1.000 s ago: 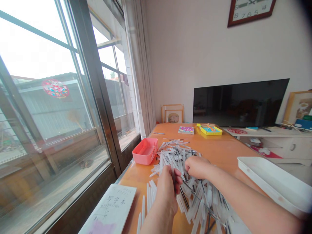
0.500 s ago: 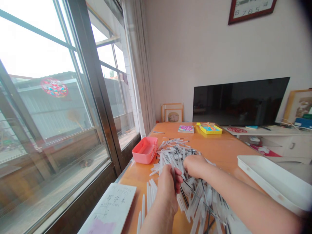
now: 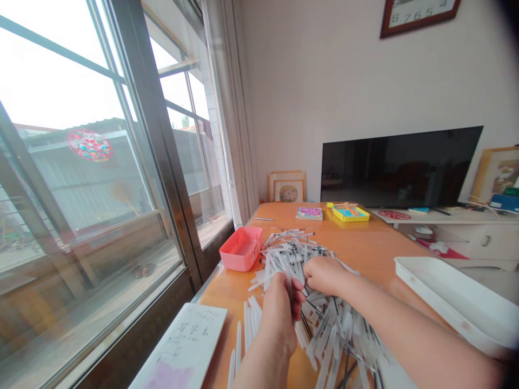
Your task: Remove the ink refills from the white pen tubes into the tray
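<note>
A large heap of translucent white pen barrels [image 3: 330, 346] and thin dark refills spreads over the wooden table. My left hand [image 3: 279, 308] is closed at the near side of the heap, a translucent pen barrel [image 3: 289, 282] upright between its thumb and fingers. Just to the right, my right hand [image 3: 324, 274] reaches into the heap with curled fingers. Its fingertips are mostly hidden, and whatever they pinch cannot be made out. Several separate barrels [image 3: 238, 340] lie side by side left of my left forearm.
A pink basket [image 3: 241, 262] stands left of the heap, and a white tray [image 3: 441, 302] lies to the right. A notebook [image 3: 190, 335] rests at the near left edge by the window. Farther back are a small book [image 3: 308, 214] and a yellow box [image 3: 351, 218].
My right hand has shifted very slightly left, closer to my left hand. My left hand keeps its hold on the pen barrel, almost unmoved.
</note>
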A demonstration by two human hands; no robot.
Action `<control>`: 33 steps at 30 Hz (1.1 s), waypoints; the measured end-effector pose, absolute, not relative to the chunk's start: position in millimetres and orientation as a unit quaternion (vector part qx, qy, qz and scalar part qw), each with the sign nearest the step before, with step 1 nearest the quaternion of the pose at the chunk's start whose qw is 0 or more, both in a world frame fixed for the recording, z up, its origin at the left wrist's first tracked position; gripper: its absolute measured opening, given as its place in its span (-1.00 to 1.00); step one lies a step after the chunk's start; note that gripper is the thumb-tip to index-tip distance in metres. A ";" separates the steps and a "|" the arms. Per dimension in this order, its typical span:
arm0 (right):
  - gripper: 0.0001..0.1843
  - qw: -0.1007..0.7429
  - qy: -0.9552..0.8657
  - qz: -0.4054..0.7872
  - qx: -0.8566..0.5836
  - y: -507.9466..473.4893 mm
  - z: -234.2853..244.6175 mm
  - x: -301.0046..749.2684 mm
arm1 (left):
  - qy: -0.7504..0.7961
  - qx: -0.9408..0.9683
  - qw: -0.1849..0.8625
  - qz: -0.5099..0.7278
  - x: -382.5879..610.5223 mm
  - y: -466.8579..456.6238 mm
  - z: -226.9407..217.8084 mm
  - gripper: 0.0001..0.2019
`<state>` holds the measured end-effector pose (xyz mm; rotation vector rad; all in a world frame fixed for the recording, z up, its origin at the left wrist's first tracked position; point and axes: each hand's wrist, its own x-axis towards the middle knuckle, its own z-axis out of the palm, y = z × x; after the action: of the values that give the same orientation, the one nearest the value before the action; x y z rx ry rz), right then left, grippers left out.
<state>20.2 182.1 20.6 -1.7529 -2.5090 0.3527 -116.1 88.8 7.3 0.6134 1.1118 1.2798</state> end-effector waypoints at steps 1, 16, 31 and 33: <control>-0.92 0.062 -0.814 0.133 -0.562 179.6 23.6 24.4 | 0.482 0.268 0.621 0.556 -115.9 88.4 7.6 -0.64; -0.81 0.398 -0.665 0.465 -0.427 83.2 43.5 84.4 | 0.463 0.452 0.592 0.481 -92.2 65.7 16.5 -0.61; -0.76 0.444 -0.666 0.389 -0.456 70.6 37.3 96.6 | 0.481 0.545 0.532 0.434 -80.5 60.2 13.2 -0.59; -0.78 0.437 -0.676 0.380 -0.455 70.0 37.3 95.3 | 0.482 0.550 0.530 0.430 -80.3 59.6 12.9 -0.59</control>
<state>95.3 70.0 37.3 -1.1329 -1.6818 0.9454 -80.3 59.6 12.9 1.3133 1.1498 1.0263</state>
